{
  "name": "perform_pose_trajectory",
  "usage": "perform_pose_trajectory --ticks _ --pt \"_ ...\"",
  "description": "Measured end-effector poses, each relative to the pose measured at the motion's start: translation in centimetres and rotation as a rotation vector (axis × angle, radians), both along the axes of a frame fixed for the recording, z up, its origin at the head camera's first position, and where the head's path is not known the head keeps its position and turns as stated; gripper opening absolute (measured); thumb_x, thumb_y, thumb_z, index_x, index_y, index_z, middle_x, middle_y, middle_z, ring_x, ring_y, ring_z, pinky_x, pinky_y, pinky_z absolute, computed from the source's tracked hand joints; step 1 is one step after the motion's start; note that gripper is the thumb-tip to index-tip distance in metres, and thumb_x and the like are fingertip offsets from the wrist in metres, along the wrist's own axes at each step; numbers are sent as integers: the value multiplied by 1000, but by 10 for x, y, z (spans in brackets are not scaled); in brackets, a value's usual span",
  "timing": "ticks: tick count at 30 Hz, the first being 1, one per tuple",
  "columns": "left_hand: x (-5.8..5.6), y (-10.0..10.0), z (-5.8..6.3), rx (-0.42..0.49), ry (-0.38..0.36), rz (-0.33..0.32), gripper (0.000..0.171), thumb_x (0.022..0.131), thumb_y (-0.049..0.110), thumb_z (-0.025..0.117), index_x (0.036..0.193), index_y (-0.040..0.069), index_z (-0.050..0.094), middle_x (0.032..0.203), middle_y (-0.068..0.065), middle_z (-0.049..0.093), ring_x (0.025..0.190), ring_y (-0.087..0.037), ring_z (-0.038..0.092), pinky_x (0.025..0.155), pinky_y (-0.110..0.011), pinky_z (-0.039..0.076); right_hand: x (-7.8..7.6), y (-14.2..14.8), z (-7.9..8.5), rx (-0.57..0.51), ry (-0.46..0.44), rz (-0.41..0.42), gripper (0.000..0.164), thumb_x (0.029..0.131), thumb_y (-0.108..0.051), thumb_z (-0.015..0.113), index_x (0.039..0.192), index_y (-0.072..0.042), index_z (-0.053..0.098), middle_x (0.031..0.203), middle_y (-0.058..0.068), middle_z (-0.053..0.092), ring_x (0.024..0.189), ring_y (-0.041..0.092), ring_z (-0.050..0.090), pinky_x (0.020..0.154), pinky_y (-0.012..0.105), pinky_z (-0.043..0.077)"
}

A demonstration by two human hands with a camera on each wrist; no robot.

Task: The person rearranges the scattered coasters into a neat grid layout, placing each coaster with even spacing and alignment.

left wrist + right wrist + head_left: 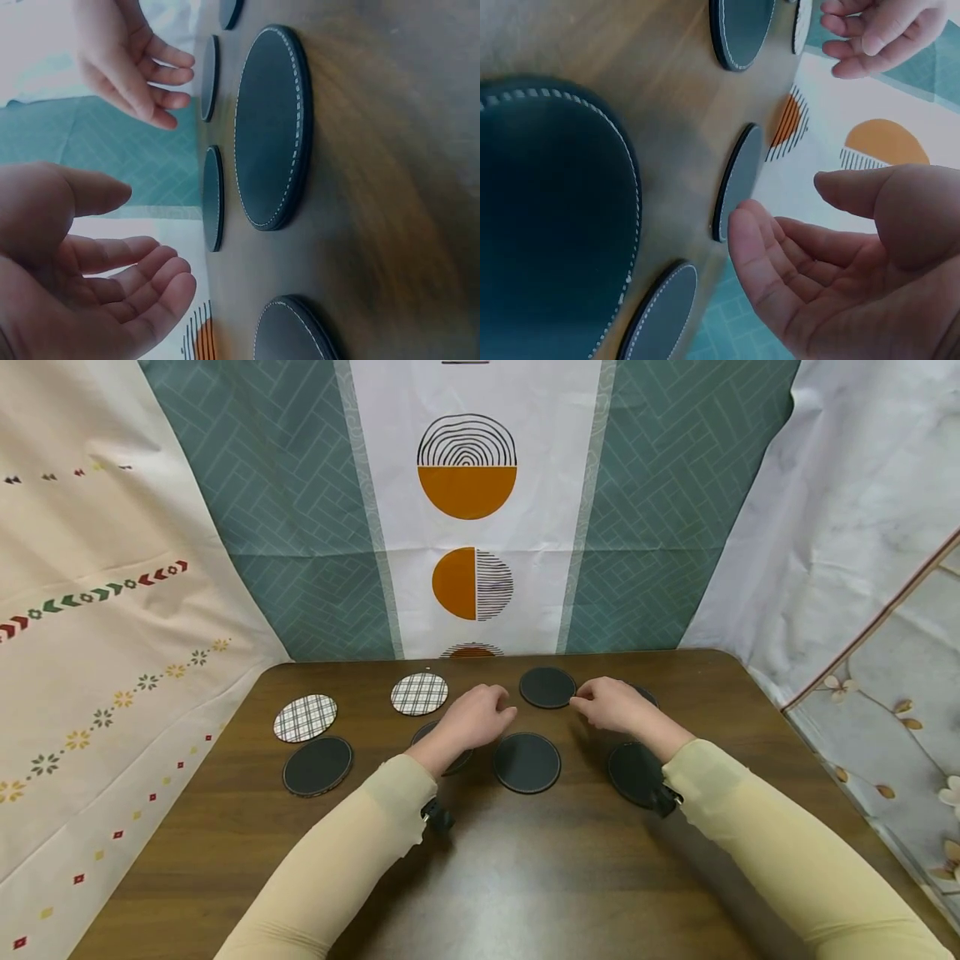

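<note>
My left hand [477, 714] hovers over the table's back half with fingers loosely bent and nothing in them. Under its wrist a black round coaster [459, 763] is partly covered. To the right of that hand lie a black coaster with pale edge stitching [527, 762] and, farther back, another black coaster [547, 687]. My right hand [609, 703] hangs just right of the back one, its thumb and fingers apart in the right wrist view and holding nothing. Behind this hand a coaster [647, 695] is mostly hidden; a further black coaster [632, 770] lies below the forearm.
On the left side of the brown wooden table [495, 877] lie a plaid coaster [305, 718] and a black coaster [318, 766]. A second plaid coaster [419, 693] is near the back edge. Patterned cloths [480, 527] hang behind and at both sides.
</note>
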State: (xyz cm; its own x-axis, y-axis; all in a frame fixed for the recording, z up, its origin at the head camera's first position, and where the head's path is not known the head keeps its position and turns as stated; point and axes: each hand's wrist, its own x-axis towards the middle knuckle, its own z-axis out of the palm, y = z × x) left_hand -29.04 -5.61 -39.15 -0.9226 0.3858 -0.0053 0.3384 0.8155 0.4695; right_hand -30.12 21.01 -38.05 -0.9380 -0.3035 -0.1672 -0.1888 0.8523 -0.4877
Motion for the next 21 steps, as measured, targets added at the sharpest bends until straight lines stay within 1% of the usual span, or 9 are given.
perform_pose_trajectory --ticks 4,9,12,16,18,20,21 --pt "-10 8 1 5 -2 14 42 114 27 60 146 -1 66 138 -19 67 121 -32 64 103 -48 53 -9 0 2 2 -4 -7 45 116 -27 55 142 8 67 104 17 77 85 23 74 87 47 57" --pt "-21 15 -1 3 -16 29 44 115 25 58 150 -2 63 148 -21 64 135 -35 60 109 -49 51 -22 1 4 0 -28 -24 45 117 -25 54 141 12 65 103 20 78 90 27 77 99 53 57" --pt "-26 18 -1 4 -21 43 45 115 24 57 150 -2 62 150 -20 64 139 -36 59 112 -49 50 -29 2 3 7 -46 -33 46 117 -24 53 142 13 64 103 20 78 94 30 79 104 56 56" --pt "-33 21 -2 27 -42 64 44 115 23 57 150 -3 63 150 -19 65 134 -35 63 111 -49 52 -39 3 3 24 -61 -40 49 117 -24 53 145 16 60 101 19 79 97 32 80 106 55 56" --pt "-39 22 -3 31 -60 71 45 115 24 57 152 -2 62 152 -18 64 134 -33 64 111 -47 52 -44 2 3 32 -66 -46 51 117 -24 52 146 17 59 101 19 79 96 32 80 105 53 57" --pt "-49 23 -7 39 -69 74 45 114 24 58 150 -2 63 148 -16 66 124 -30 66 107 -46 53 -48 2 2 34 -70 -54 50 117 -24 52 145 17 59 100 19 79 96 31 80 104 52 58" --pt "-50 23 -7 32 -64 76 44 113 25 57 148 -1 65 139 -15 69 112 -27 67 103 -44 54 -50 1 2 34 -71 -58 50 117 -23 52 145 18 59 101 20 79 95 31 80 103 51 58"
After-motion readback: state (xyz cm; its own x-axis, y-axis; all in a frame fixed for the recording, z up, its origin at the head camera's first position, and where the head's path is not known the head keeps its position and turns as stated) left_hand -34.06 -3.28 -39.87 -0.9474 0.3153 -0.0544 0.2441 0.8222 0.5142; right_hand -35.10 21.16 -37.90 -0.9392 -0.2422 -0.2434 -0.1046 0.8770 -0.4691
